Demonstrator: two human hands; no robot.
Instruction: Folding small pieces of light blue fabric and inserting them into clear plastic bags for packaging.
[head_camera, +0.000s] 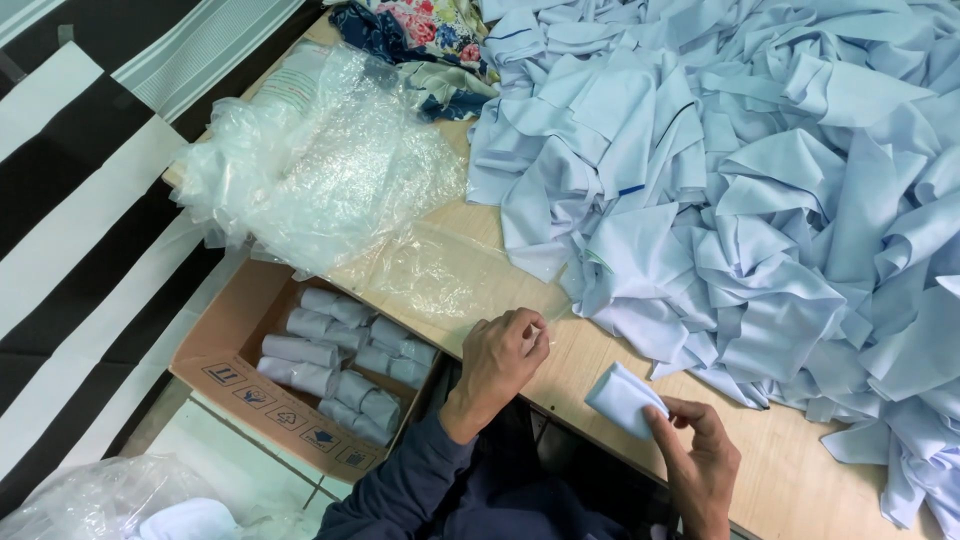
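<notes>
Pale blue folded cloth piece (622, 398), small, compact; pinched at table's near edge; clear plastic bag (450, 275) flat, empty, beside it.

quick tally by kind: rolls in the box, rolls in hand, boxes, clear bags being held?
Bagged rolls in the cardboard box: about 10, some overlap
Folded pale blue piece in the right hand: 1
Cardboard box: 1
Clear bag at the left hand: 1
Total: about 13

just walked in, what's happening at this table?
A person at a wooden table is handling small pale blue fabric pieces. The right hand holds a folded piece at the table edge; the left hand pinches the edge of a clear plastic bag lying flat on the table. A big heap of the same blue fabric fills the right side. Below the table's edge, an open cardboard box holds bagged rolled pieces. Crumpled clear plastic lies on the table's left part.
</notes>
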